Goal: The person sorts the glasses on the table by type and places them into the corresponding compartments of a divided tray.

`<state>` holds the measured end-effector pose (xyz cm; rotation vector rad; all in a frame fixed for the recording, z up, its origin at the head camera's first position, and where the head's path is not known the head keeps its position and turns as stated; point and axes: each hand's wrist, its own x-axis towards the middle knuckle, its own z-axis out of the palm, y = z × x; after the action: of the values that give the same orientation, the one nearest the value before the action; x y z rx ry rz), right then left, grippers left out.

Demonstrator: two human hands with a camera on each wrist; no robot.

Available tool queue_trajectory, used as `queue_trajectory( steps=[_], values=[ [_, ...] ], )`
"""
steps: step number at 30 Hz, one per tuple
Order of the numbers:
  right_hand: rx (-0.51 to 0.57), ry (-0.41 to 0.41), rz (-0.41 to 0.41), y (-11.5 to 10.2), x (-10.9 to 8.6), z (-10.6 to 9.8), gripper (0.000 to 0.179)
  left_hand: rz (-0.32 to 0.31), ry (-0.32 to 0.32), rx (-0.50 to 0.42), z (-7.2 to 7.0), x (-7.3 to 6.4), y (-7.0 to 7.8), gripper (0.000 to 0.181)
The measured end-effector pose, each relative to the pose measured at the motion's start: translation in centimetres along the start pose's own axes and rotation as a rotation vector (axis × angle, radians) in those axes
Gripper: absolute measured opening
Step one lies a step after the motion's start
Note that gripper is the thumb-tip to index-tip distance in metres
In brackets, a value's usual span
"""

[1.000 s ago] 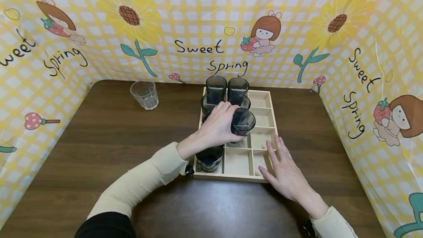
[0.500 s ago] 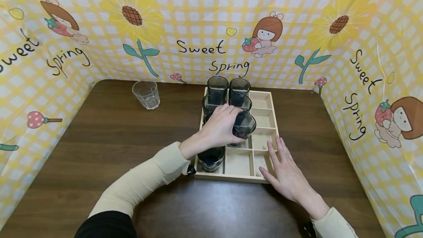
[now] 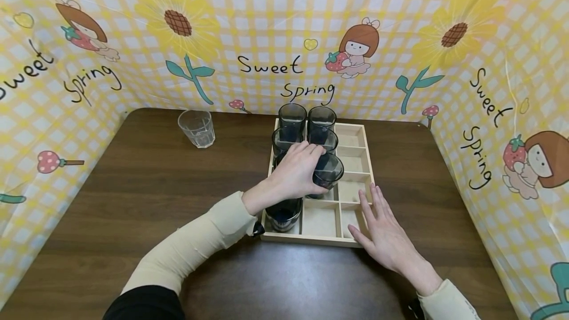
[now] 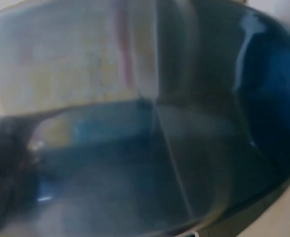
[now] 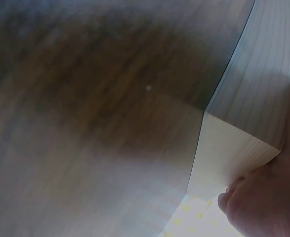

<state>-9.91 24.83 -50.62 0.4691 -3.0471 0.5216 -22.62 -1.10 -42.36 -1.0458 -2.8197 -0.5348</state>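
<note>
In the head view my left hand grips a smoky dark drinking glass by its side, thumb toward me. That glass is in the middle column of a pale wooden compartment tray, third row from the back. Its base is partly hidden, so whether it touches the bottom I cannot tell. My right hand lies with fingers extended at the tray's right front corner; the right wrist view shows it against the tray's wooden corner. Dark glass wall fills the left wrist view.
More dark glasses stand in the tray's left and middle columns. One is at the front left, below my left wrist. A clear glass stands apart at the table's back left. Patterned cloth encloses the back and sides.
The glass in my left hand has sunk slightly into its compartment and come a little toward me. My right hand has stayed at the tray corner.
</note>
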Motion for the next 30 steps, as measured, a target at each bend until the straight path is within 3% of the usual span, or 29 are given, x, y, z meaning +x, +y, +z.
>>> queue_trajectory(
  steps=[11,20,26,30],
  values=[
    [-0.002,0.002,0.002,0.1,0.0,0.0,0.089,0.011,-0.050,0.065,-0.4,0.1,0.4,0.093],
    [0.005,0.000,0.003,0.0,0.1,-0.2,0.089,0.030,-0.081,0.001,-2.0,-0.5,0.1,0.091],
    [0.008,-0.004,0.005,0.0,0.0,-0.2,0.090,0.056,-0.025,-0.076,-3.6,-1.8,-0.9,0.079],
    [0.011,-0.010,0.010,0.0,-0.1,-0.1,0.090,0.042,0.068,-0.103,-4.9,-2.5,-2.8,0.075]
  ],
)
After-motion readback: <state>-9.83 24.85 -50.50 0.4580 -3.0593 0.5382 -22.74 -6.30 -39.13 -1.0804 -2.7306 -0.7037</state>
